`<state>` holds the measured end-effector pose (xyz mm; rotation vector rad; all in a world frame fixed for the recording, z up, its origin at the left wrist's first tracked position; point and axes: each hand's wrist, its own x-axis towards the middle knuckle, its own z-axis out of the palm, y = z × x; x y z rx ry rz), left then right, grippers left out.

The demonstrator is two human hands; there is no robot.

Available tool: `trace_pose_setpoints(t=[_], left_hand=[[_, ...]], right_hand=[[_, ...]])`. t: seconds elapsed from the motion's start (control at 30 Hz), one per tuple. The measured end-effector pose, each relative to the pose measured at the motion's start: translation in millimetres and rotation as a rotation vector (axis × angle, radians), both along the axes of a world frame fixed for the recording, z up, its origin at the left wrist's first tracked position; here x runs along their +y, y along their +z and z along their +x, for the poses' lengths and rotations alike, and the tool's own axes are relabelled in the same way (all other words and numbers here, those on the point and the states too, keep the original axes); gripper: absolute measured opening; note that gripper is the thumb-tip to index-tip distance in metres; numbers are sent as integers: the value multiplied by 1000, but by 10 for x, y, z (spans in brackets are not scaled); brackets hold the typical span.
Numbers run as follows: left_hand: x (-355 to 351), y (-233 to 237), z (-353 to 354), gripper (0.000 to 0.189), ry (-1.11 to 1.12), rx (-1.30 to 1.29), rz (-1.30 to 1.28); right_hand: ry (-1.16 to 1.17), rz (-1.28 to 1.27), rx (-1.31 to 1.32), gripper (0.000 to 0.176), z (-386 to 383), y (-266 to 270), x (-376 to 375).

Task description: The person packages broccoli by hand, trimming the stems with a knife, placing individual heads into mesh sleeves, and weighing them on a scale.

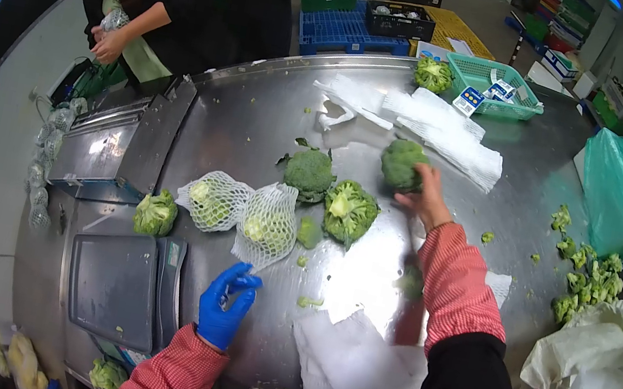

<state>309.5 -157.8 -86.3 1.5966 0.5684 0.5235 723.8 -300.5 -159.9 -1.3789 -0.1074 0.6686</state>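
At right hand (429, 199) | broccoli head (401, 165) | against fingertips, forward-left

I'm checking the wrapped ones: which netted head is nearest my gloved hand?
The netted head between the small floret and the other netted head, just beyond your left hand; that other one sits farther away.

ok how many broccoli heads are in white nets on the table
2: the right one just beyond the gloved left hand, the left one beside it.
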Motion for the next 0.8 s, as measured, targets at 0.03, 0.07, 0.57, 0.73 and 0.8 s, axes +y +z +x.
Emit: trace_pose_setpoints(t=[0.03, 0.07, 0.57, 0.73, 0.8], left_hand=[[-69, 40, -71, 41, -30, 49, -53], [-141, 58, -139, 36, -57, 95, -107], [-892, -13, -1721, 27, -57, 178, -489], [-996, -119, -2073, 28, -28, 219, -243], [-1028, -257, -2174, 28, -14, 213, -226]], right_hand=[[39, 214, 270, 75, -128, 63, -134], [72, 354, 332, 64, -381, 255, -203], [672, 124, -574, 53, -3876, 1309, 697], [633, 7, -1220, 63, -4756, 1292, 1314], [662, -30, -1264, 66, -4917, 1190, 1411]])
